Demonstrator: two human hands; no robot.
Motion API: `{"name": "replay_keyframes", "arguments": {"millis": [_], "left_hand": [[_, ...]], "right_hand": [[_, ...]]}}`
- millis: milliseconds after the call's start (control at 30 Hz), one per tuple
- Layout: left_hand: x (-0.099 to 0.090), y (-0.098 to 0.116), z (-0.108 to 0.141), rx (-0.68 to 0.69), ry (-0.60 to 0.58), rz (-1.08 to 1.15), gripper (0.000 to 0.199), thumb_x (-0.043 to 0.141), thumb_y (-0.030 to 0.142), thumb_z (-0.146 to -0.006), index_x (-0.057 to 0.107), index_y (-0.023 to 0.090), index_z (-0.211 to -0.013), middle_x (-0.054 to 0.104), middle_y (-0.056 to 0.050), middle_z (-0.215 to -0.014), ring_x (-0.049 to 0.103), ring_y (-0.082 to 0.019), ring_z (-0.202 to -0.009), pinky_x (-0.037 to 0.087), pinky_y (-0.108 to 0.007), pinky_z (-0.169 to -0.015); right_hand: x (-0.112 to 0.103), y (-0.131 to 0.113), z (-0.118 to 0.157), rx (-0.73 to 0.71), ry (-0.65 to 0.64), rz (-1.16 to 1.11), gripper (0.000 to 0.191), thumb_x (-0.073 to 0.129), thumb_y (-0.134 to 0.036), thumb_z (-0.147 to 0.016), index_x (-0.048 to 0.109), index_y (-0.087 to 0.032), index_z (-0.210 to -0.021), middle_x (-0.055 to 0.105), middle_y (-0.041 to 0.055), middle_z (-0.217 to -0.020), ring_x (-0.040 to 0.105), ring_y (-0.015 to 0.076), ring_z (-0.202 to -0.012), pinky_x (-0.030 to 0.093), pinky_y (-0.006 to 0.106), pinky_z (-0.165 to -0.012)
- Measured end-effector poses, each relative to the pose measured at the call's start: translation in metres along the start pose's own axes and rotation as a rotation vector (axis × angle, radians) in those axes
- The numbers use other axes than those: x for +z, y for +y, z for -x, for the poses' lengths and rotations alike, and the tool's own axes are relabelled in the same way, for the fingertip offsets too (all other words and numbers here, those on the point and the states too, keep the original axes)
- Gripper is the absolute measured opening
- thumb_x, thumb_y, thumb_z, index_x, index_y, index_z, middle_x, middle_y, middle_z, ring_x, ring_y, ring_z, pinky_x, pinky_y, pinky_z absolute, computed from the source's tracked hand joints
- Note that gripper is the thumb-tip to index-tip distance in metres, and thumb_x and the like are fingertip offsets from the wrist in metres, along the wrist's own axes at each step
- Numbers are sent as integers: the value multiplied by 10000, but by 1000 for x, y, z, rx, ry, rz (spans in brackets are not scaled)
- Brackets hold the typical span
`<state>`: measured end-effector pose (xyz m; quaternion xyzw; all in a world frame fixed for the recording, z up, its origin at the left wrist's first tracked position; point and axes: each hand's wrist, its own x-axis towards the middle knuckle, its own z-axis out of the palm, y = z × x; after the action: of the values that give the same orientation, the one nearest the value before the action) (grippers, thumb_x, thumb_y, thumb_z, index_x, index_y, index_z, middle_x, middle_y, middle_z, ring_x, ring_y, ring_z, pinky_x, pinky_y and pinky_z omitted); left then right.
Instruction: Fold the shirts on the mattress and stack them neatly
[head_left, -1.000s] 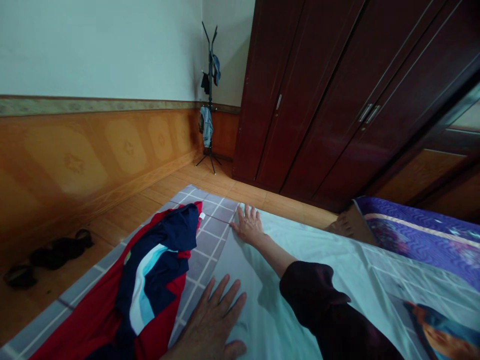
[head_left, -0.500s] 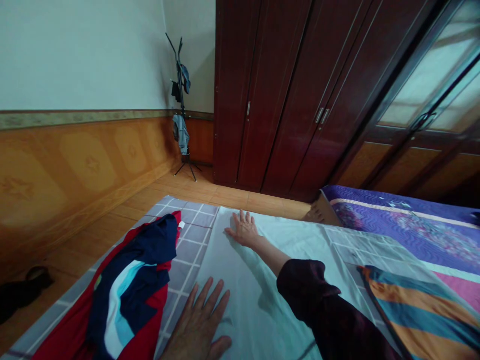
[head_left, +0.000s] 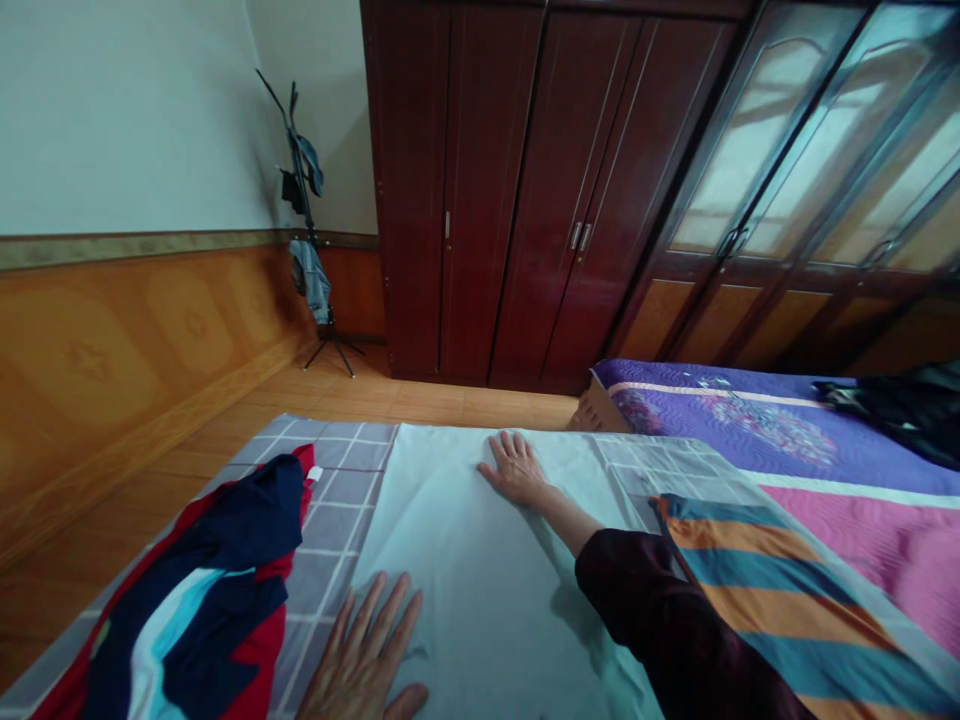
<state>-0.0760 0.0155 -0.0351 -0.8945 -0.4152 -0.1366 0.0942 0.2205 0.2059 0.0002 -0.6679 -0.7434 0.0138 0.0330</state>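
A pale mint-white cloth point(head_left: 465, 570) lies spread over a grey checked cover, its long left edge running away from me. My left hand point(head_left: 367, 650) rests flat on the cloth's near left part, fingers spread and pointing away. Farther off, my right hand point(head_left: 517, 468) is pressed palm down near the far edge, fingers extended. Neither hand grips anything. The cloth's near end runs out of the picture, and my dark right sleeve point(head_left: 667, 620) hides part of its right side.
On the left lies a navy and red garment point(head_left: 247, 520); on the right, an orange and teal striped cloth point(head_left: 780, 590). Beyond are a purple and pink bed point(head_left: 712, 400), a dark red wardrobe point(head_left: 480, 200) and a coat stand point(head_left: 307, 210). The grey checked cover point(head_left: 337, 510) shows between the fabrics.
My right hand has slid to the right along the cloth's far part, away from its far left corner. My left hand stays flat near the left edge. The view has turned right.
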Motion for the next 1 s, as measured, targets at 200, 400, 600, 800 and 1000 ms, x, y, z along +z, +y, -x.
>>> {"name": "replay_keyframes", "arguments": {"millis": [200,400,600,800,1000], "left_hand": [[6,-1,1,-3,-33,7,749,454,461,-898,-27,323,-1456,361,-5,-1459,443,-284,-1272,353,-425,-1020],[3,-1,0,-35,-139,40,767,481,442,-888,-39,321,-1440,273,-25,-1484,385,-324,-1310,366,-491,-1021],[2,0,0,-31,-151,67,707,435,461,-911,-7,327,-1445,242,-23,-1491,348,-326,-1330,359,-508,-1034],[5,1,0,-56,-172,86,723,482,437,-894,34,331,-1451,234,-16,-1499,317,-324,-1347,333,-521,-1056],[-15,3,-4,-78,-231,123,649,402,475,-927,48,313,-1446,222,-24,-1504,296,-318,-1358,326,-520,-1067]], "right_hand": [[2,30,-1,20,20,24,771,248,-665,-883,270,-142,-1450,223,178,-1510,194,345,-1373,170,443,-1068],[6,66,8,114,45,65,725,262,-637,-896,303,-154,-1435,238,172,-1505,215,341,-1367,175,451,-1064],[3,121,21,260,70,112,670,258,-578,-922,311,-138,-1424,276,180,-1486,231,319,-1361,193,472,-1059],[2,142,27,321,81,120,679,264,-569,-925,310,-113,-1427,282,192,-1481,229,342,-1363,206,496,-1060],[3,100,44,233,110,114,714,302,-562,-918,292,-65,-1431,211,228,-1500,179,360,-1379,196,509,-1070]]}}
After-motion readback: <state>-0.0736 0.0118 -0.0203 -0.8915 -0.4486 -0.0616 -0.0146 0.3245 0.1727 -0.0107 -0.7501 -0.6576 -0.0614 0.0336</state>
